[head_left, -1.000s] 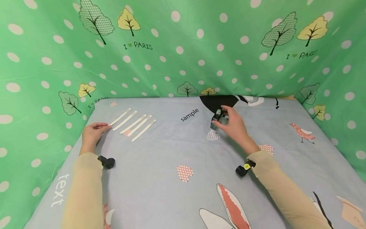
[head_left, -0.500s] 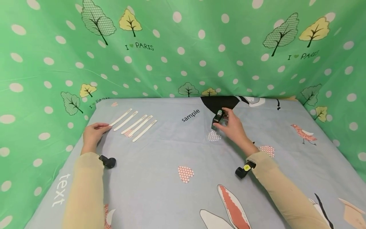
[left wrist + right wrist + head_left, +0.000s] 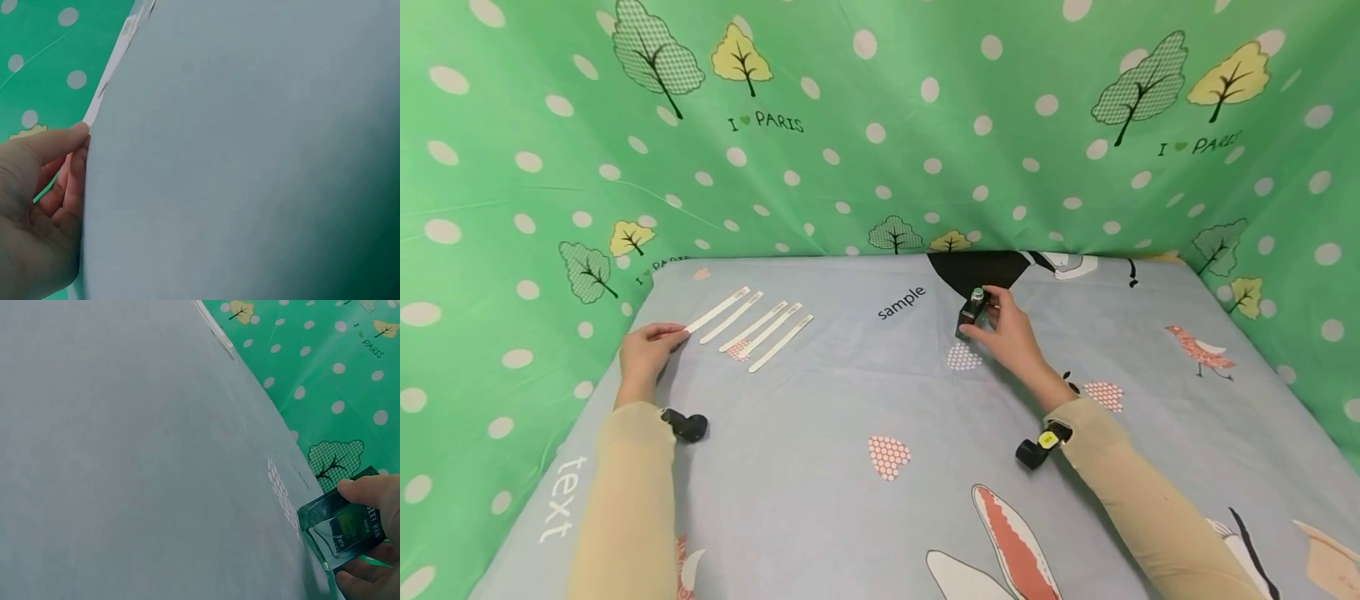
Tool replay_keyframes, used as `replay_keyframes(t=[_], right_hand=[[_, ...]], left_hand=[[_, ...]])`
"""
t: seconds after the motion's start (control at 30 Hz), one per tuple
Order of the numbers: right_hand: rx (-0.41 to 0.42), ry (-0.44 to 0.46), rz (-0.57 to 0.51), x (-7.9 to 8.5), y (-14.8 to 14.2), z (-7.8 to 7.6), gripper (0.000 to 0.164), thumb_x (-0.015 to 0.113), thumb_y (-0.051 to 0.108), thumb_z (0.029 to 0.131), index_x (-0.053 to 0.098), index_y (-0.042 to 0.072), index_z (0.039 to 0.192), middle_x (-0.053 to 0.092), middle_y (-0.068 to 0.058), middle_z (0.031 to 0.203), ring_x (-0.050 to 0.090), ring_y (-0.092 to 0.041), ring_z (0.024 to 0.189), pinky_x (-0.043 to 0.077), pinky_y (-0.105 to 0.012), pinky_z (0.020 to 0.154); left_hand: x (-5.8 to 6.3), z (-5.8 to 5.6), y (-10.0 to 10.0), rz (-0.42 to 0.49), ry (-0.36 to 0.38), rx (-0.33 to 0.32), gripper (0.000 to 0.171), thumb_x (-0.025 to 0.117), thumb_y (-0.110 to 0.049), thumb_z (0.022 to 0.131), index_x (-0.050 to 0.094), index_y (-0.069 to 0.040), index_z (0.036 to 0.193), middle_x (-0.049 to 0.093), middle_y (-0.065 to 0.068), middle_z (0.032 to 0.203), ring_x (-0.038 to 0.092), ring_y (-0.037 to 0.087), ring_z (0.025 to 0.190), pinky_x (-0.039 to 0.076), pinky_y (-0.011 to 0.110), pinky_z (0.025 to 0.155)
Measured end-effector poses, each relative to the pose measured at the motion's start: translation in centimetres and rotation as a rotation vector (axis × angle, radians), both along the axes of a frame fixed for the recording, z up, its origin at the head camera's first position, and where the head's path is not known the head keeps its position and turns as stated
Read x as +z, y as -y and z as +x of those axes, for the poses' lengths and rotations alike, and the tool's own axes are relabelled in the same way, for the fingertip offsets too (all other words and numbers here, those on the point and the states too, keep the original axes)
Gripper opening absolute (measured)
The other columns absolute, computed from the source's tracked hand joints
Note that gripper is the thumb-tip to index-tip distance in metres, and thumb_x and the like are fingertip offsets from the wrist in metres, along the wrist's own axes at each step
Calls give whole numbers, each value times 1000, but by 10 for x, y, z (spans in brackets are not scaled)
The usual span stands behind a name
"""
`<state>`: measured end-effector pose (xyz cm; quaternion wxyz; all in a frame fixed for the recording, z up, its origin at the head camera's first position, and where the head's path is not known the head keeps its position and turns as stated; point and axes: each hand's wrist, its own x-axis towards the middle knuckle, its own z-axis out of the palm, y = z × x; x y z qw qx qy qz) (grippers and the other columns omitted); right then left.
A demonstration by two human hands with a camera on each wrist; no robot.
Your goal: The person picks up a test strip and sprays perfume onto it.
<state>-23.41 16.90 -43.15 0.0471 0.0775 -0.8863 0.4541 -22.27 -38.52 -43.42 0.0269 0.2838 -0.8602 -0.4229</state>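
My left hand [image 3: 651,350] pinches the near end of a narrow white paper strip [image 3: 718,310] between thumb and fingers, at the table's left side. In the left wrist view, the thumb presses on the end of that paper strip [image 3: 112,65], and small print shows at its far end. My right hand [image 3: 1015,333] grips a dark green glass perfume bottle [image 3: 967,321] by its sides, close over the cloth, its small shiny top upward. White lettering, including "SEXY MAN", can be read on the perfume bottle [image 3: 344,528] in the right wrist view.
Several more white paper strips [image 3: 781,343] lie slanted side by side, just right of the pinched one. A grey-blue printed cloth [image 3: 820,433] covers the table. Green dotted fabric [image 3: 820,108] hangs behind and along both sides.
The strip in my left hand has shifted slightly right and looks a little raised, nearer its neighbour. My right hand stays nearly in place with the perfume bottle.
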Motion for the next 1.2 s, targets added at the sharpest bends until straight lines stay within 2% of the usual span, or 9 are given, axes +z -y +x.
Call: replay_keyframes(t=[0.17,0.37,0.5,0.67,0.83,1.03,1.2], right_hand=[[-11,-12,-25,-1,2,0,73,78,14,87,35,1,145,53,-28,133,54,-42,128,47,-49,109],[-22,-28,-39,-1,0,3,74,78,15,86,37,4,146,54,-26,136,53,-40,129,47,-51,109],[-24,-75,-59,3,-1,6,75,79,14,86,37,5,147,55,-24,136,53,-40,129,46,-52,109],[-20,-177,-82,9,-4,10,74,79,12,85,39,4,147,55,-25,134,56,-41,125,46,-50,109],[-6,-282,-59,14,-5,14,73,79,13,86,41,4,147,58,-24,129,61,-39,117,52,-47,102],[30,-369,-27,19,-5,19,75,78,14,87,37,12,150,61,-21,118,62,-35,111,55,-48,97],[49,-427,-4,21,-6,20,78,78,14,87,35,19,152,63,-20,112,64,-33,107,57,-46,95]], left_hand=[[2,1,0,100,-26,44,21,66,-34,95,66,-18,109,54,-27,68,52,-2,75,44,13,68],[6,4,-4,237,-102,89,5,65,-24,96,64,-20,96,57,-24,65,58,-7,64,50,7,63],[9,5,-7,307,-129,132,4,65,-20,96,63,-20,92,58,-21,62,58,-5,61,51,8,60],[12,4,-11,445,-169,150,7,67,-15,94,63,-18,90,63,-17,64,62,-4,62,53,9,60],[19,3,-13,497,-191,128,7,70,-15,93,65,-19,90,67,-17,67,65,-4,65,55,10,62],[37,4,-26,450,-201,64,4,67,-17,95,65,-19,91,67,-19,65,66,-5,64,56,10,65],[47,3,-38,471,-243,4,6,66,-14,95,64,-17,90,67,-16,67,67,-3,65,57,11,67]])
